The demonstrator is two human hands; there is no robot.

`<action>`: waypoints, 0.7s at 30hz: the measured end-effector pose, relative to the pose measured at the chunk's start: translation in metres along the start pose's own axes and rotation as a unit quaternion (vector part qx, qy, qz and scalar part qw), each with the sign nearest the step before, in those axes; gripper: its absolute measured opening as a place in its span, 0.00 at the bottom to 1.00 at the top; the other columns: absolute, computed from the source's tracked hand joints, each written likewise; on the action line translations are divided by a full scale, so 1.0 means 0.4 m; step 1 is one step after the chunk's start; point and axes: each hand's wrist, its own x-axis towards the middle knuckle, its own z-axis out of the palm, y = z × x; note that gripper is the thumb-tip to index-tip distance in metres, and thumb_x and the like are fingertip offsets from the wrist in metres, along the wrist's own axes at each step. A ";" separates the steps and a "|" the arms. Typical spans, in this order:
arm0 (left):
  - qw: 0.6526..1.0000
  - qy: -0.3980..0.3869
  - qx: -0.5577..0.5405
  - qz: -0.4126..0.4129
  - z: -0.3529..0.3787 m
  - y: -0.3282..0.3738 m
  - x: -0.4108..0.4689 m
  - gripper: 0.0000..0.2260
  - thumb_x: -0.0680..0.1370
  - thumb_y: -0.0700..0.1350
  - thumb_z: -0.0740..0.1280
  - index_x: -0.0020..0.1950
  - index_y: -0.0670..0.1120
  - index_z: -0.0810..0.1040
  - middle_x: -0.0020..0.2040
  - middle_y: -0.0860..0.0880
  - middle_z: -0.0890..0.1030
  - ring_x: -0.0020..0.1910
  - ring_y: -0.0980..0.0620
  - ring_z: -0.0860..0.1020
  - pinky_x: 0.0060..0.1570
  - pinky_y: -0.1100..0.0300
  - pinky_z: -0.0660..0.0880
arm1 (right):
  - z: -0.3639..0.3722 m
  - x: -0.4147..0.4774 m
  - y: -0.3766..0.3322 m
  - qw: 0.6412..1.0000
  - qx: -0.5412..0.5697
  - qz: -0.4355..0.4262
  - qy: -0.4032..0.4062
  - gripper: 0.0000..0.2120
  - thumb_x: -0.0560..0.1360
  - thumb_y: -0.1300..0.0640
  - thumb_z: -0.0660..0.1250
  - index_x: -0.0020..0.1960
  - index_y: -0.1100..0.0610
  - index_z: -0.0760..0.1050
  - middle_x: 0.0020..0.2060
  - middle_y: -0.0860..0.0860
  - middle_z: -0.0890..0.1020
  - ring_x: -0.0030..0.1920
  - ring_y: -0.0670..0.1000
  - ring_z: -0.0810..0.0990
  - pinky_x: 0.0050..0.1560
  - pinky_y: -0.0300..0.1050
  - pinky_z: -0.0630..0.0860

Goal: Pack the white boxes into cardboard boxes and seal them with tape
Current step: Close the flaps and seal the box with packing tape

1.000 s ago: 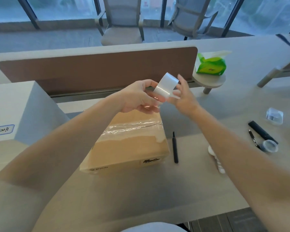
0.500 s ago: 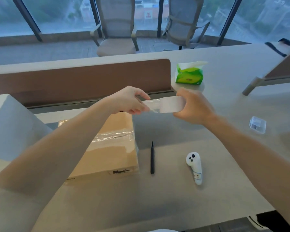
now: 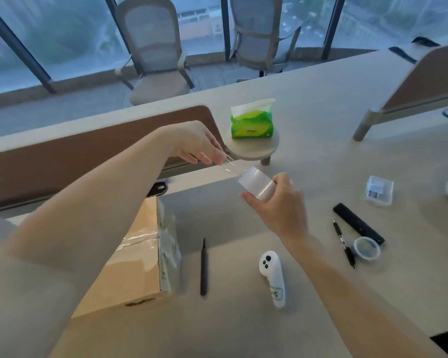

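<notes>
A closed cardboard box (image 3: 137,257) lies on the desk at lower left, with clear tape across its top and down its right side; my left forearm covers much of it. My right hand (image 3: 277,205) grips a roll of clear tape (image 3: 256,183) above the desk, right of the box. My left hand (image 3: 199,146) pinches the free end of the tape, and a short clear strip (image 3: 229,166) stretches between hand and roll. No white box is in view.
On the desk lie a thin black tool (image 3: 204,267), a white controller (image 3: 273,276), a pen (image 3: 344,244), a black bar (image 3: 357,223), a small round lid (image 3: 367,248) and a clear case (image 3: 379,190). A green tissue pack (image 3: 251,120) sits on a round shelf by the brown divider (image 3: 88,151).
The view has swung right. My hands have drawn apart: the left moved up and back with the tape end, the right moved down and right with the roll, pulling out a strip.
</notes>
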 end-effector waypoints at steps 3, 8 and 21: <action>0.997 0.014 0.075 0.030 0.007 0.047 0.072 0.04 0.75 0.47 0.75 0.48 0.49 0.86 0.42 0.55 0.87 0.49 0.56 0.83 0.56 0.55 0.78 | 0.060 -0.005 0.028 0.998 -0.037 0.040 -0.031 0.29 0.69 0.28 0.61 0.47 0.56 0.67 0.38 0.51 0.78 0.42 0.58 0.78 0.53 0.55 0.67; 0.950 0.107 0.271 0.117 0.069 0.114 0.223 0.08 0.77 0.42 0.69 0.53 0.48 0.85 0.51 0.48 0.84 0.54 0.45 0.80 0.54 0.56 0.75 | 0.180 0.031 0.061 0.990 -0.051 0.118 -0.052 0.26 0.76 0.35 0.61 0.55 0.59 0.67 0.47 0.55 0.80 0.52 0.59 0.78 0.56 0.56 0.66; 0.853 0.175 0.450 0.196 0.196 0.083 0.496 0.14 0.80 0.35 0.59 0.59 0.47 0.78 0.56 0.45 0.80 0.57 0.39 0.74 0.48 0.52 0.66 | 0.389 0.123 0.219 0.974 0.039 0.207 -0.084 0.27 0.76 0.43 0.68 0.59 0.66 0.70 0.52 0.62 0.79 0.54 0.64 0.77 0.57 0.57 0.67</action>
